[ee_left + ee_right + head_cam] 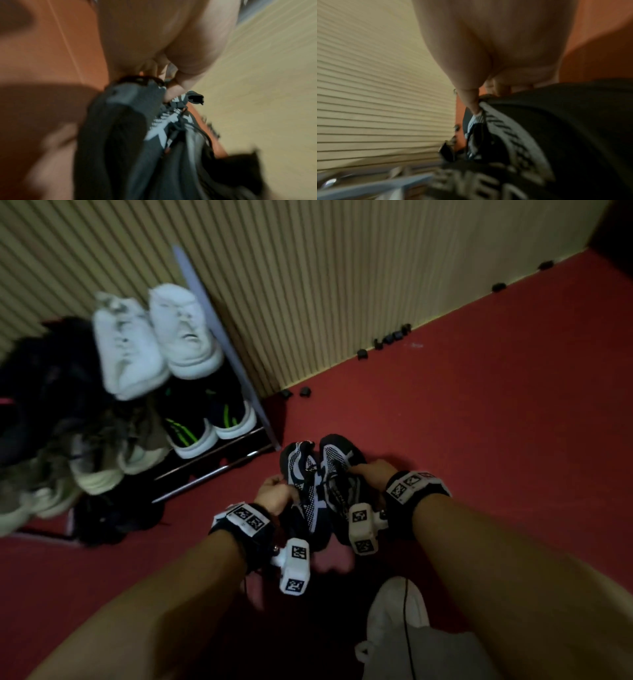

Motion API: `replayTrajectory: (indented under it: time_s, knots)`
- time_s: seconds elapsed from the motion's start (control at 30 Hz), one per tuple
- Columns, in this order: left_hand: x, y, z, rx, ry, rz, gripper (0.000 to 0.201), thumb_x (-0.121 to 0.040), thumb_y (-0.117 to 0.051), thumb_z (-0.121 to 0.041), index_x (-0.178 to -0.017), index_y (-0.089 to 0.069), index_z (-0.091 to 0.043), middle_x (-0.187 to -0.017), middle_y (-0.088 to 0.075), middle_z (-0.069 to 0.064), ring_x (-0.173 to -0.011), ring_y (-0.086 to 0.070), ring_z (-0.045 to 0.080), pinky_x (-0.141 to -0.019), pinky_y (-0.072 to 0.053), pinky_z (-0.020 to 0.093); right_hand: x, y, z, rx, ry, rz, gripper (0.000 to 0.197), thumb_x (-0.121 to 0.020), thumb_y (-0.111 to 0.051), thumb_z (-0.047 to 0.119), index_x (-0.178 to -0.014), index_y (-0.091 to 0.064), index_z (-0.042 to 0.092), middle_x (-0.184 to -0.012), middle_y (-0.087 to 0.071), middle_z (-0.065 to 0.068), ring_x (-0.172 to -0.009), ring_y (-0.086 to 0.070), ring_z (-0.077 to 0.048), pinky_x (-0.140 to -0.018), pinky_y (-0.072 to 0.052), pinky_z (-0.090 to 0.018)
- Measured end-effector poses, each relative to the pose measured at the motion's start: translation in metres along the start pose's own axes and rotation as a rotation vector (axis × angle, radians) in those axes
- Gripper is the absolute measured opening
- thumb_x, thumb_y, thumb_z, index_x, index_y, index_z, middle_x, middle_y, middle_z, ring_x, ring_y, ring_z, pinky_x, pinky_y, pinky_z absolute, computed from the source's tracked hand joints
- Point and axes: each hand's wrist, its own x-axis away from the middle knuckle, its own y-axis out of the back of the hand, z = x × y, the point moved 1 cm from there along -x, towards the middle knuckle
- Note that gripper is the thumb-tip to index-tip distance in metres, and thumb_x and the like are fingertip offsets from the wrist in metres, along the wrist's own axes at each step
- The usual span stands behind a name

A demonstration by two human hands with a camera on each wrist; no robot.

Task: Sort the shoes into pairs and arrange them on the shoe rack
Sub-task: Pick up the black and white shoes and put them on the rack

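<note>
Your left hand (274,491) and right hand (371,470) each pinch one dark shoe (305,484), side by side, ready as a pair for the shoe rack (239,364) at upper left.

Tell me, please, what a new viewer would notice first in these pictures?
First, the pair of dark shoes with white mesh at the centre above the red floor, the left hand gripping one and the right hand the other. Next, the white sneakers on top of the shoe rack at left, by the ribbed wall.
</note>
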Motion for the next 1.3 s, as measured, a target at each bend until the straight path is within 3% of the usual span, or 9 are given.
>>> replayTrajectory:
  time_s: [0.07, 0.17, 0.27, 0.37, 0.6, 0.73, 0.93, 1.13, 1.3]
  knots:
    - [0.005, 0.033, -0.006, 0.003, -0.023, -0.028, 0.063, -0.041, -0.062, 0.002, -0.103, -0.064, 0.007, -0.096, -0.069, 0.029, -0.085, -0.068, 0.045, -0.077, -0.057, 0.057, 0.001, -0.02, 0.012, -0.061, 0.004, 0.085, 0.074, -0.069, -0.076, 0.042, -0.123, -0.059, -0.004, -0.114, -0.067, -0.011, -0.104, -0.065, -0.033, -0.092, -0.053, -0.044]
    - [0.023, 0.077, -0.017, 0.027, -0.007, -0.042, 0.036, -0.049, -0.061, -0.001, -0.084, -0.068, 0.007, -0.093, -0.068, 0.03, -0.08, -0.067, 0.041, -0.08, -0.055, 0.051, 0.013, -0.053, 0.033, -0.068, 0.0, 0.216, 0.046, -0.08, -0.069, 0.029, -0.114, -0.064, -0.001, -0.108, -0.07, -0.016, -0.106, -0.064, -0.036, -0.096, -0.05, -0.05]
    - [0.039, 0.113, -0.02, 0.067, 0.033, -0.006, 0.032, -0.063, -0.057, -0.003, -0.091, -0.065, 0.007, -0.093, -0.066, 0.028, -0.076, -0.066, 0.037, -0.071, -0.058, 0.04, 0.019, -0.085, 0.051, 0.069, 0.026, 0.283, 0.059, -0.061, -0.077, 0.024, -0.112, -0.066, -0.003, -0.112, -0.068, -0.022, -0.105, -0.065, -0.038, -0.098, -0.048, -0.054]
    - [0.046, 0.147, -0.015, 0.105, 0.07, -0.043, 0.017, -0.078, -0.046, -0.002, -0.086, -0.06, 0.003, -0.081, -0.062, 0.022, -0.061, -0.064, 0.032, -0.057, -0.058, 0.034, 0.036, -0.115, 0.064, 0.107, 0.02, 0.401, 0.065, -0.056, -0.072, 0.021, -0.116, -0.062, -0.001, -0.116, -0.063, -0.022, -0.094, -0.06, -0.033, -0.091, -0.044, -0.041]
    - [0.042, 0.214, 0.012, 0.209, 0.053, -0.054, 0.02, -0.086, -0.05, -0.003, -0.098, -0.065, 0.003, -0.099, -0.066, 0.027, -0.08, -0.066, 0.038, -0.07, -0.059, 0.043, 0.067, -0.171, 0.079, 0.103, 0.022, 0.603, 0.042, -0.076, -0.062, 0.013, -0.117, -0.058, 0.005, -0.113, -0.058, -0.016, -0.089, -0.06, -0.026, -0.087, -0.047, -0.035]
    - [0.014, 0.244, 0.02, 0.207, 0.005, -0.001, 0.038, -0.063, -0.064, 0.0, -0.101, -0.065, 0.003, -0.107, -0.066, 0.027, -0.097, -0.065, 0.041, -0.093, -0.052, 0.053, 0.056, -0.204, 0.088, -0.004, -0.018, 0.719, 0.021, -0.087, -0.049, 0.006, -0.099, -0.066, 0.002, -0.088, -0.071, -0.012, -0.072, -0.069, -0.023, -0.07, -0.056, -0.03]
    - [-0.035, 0.275, 0.03, 0.348, -0.091, -0.13, 0.095, -0.034, -0.059, 0.008, -0.127, -0.054, -0.008, -0.114, -0.065, 0.024, -0.105, -0.062, 0.042, -0.091, -0.05, 0.06, 0.03, -0.252, 0.105, -0.05, 0.062, 0.722, 0.029, -0.08, -0.05, -0.005, -0.106, -0.06, -0.002, -0.1, -0.064, -0.02, -0.084, -0.065, -0.033, -0.083, -0.053, -0.042]
    - [-0.079, 0.287, 0.036, 0.352, -0.13, -0.217, 0.088, -0.047, -0.065, 0.008, -0.131, -0.057, -0.016, -0.116, -0.069, 0.012, -0.104, -0.066, 0.034, -0.091, -0.054, 0.052, -0.02, -0.275, 0.107, -0.126, 0.154, 0.343, 0.019, -0.081, -0.058, -0.007, -0.097, -0.056, 0.004, -0.086, -0.064, -0.023, -0.073, -0.065, -0.032, -0.071, -0.057, -0.048]
    - [-0.095, 0.293, 0.028, 0.287, -0.11, -0.377, 0.042, -0.065, -0.066, 0.006, -0.107, -0.066, -0.002, -0.101, -0.071, 0.019, -0.092, -0.068, 0.037, -0.086, -0.056, 0.052, -0.062, -0.279, 0.102, -0.033, 0.063, 0.25, 0.018, -0.077, -0.067, 0.008, -0.092, -0.06, 0.014, -0.095, -0.06, -0.009, -0.083, -0.059, -0.024, -0.088, -0.051, -0.043]
